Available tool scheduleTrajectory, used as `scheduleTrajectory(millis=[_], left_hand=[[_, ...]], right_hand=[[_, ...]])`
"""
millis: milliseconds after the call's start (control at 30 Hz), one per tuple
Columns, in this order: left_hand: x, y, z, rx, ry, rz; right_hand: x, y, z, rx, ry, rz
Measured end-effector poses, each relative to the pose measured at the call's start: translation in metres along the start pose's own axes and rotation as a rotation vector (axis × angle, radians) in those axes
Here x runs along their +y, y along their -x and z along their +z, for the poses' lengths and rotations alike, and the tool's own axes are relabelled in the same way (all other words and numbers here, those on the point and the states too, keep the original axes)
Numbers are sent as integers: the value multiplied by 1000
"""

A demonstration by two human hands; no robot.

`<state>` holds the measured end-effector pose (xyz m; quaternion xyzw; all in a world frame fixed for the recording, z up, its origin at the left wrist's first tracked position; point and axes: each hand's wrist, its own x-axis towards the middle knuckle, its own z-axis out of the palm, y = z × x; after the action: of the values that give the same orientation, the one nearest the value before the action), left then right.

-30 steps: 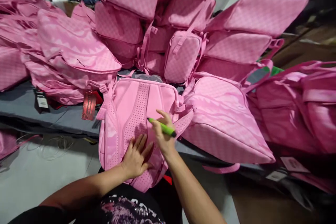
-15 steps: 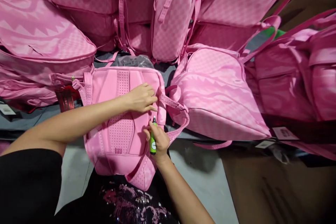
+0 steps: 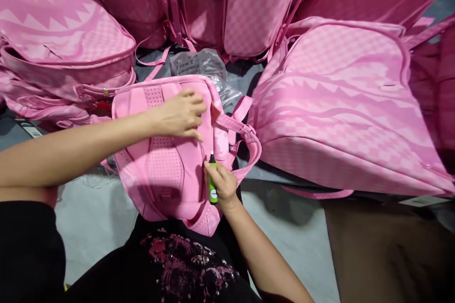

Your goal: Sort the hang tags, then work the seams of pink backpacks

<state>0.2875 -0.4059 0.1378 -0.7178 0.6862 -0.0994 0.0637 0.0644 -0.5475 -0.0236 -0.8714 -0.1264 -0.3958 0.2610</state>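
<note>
Green marker (image 3: 213,183): was clasped in right grip (image 3: 225,183). Pink backpack (image 3: 165,165): lay under left grip (image 3: 182,116), itself loosely half-open.

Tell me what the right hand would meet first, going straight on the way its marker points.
Likely the shoulder strap beyond the green marker; depth is unclear, so the backpack itself might come first.

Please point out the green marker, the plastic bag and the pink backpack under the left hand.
Green marker (image 3: 213,183): head view, on its barrel.
Plastic bag (image 3: 209,67): head view, wrinkled middle.
Pink backpack (image 3: 165,165): head view, perforated panel.
</note>
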Motion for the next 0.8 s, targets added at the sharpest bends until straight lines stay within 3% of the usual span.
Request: scheduleTrajectory(millis=[100, 167, 333, 433, 533, 633, 800], left_hand=[[-34, 10, -8, 57, -98, -101], [-32, 15, -11, 91, -106, -178], [37, 19, 8, 57, 96, -119], [67, 22, 22, 108, 131, -179], [74, 27, 30, 219, 90, -179], [72, 30, 34, 306, 31, -161], [72, 28, 35, 229, 112, -195]], right_hand=[[-1, -3, -3, 23, -144, 30], [-4, -6, -7, 45, -243, 119], [-13, -24, -16, 153, -331, 615], [-19, -44, -14, 213, -379, 741], [-23, -59, -10, 220, -358, 772], [-26, -65, -9, 177, -304, 681], [-24, -63, -10, 117, -171, 558]])
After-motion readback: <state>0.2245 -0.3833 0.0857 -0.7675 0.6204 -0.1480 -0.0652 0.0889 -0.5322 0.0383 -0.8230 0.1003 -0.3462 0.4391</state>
